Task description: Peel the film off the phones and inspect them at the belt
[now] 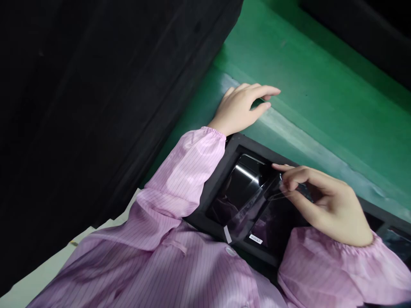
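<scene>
My right hand (330, 201) pinches a clear film (248, 209) between thumb and fingers. The film hangs slanted down to the left and ends in a small pale tab (227, 234). Below it lies a black foam tray (212, 194) with glossy black screen-like panels in its recesses. One panel (245, 177) reflects a bright light; the panel beside it (272, 226) bears a white barcode label (256, 239) and is partly covered by my right hand and sleeve. Beyond the tray's far left corner, my left hand (242, 107) is held over the green surface, fingers apart and holding nothing.
A green work surface (308, 81) with a pale worn strip runs beyond the tray. A large black block (96, 94) rises on the left. Another dark object (362, 34) is at the upper right. Pale flooring (48, 278) shows at the lower left.
</scene>
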`<state>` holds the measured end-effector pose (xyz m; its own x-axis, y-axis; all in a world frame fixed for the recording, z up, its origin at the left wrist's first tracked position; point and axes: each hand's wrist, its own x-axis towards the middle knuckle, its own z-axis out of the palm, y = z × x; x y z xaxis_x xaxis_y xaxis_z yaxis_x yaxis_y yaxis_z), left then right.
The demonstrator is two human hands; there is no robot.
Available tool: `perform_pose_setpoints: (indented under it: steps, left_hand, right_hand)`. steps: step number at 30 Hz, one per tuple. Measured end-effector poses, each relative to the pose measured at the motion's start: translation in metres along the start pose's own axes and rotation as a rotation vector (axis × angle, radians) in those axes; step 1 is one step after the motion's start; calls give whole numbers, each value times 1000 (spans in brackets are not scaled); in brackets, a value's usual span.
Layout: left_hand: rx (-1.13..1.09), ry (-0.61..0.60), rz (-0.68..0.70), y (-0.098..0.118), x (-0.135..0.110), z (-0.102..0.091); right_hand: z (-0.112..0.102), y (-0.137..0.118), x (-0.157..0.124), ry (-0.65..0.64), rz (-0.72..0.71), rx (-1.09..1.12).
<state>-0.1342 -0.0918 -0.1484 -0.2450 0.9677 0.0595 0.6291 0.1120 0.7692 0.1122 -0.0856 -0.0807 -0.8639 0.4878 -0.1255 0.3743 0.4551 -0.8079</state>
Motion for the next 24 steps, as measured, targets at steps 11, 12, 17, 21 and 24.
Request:
perform_pose_setpoints:
  steps: [11,12,17,21,24]
  left_hand:
    - [29,41,52,-4,1,5]
    - [30,43,54,-4,1,5]
    - [26,59,62,-4,0,6]
    - [30,66,66,-5,-1,6]
    - [38,72,69,-8,-1,7]
  right_hand:
    - [19,-10,8,103,-197,-276]
    - [20,-11,7,102,-202,-290]
    - [24,-14,2,127,-86,-112]
    - [26,-10,2,81,-80,94]
    - [27,-6,3,78,-69,35]
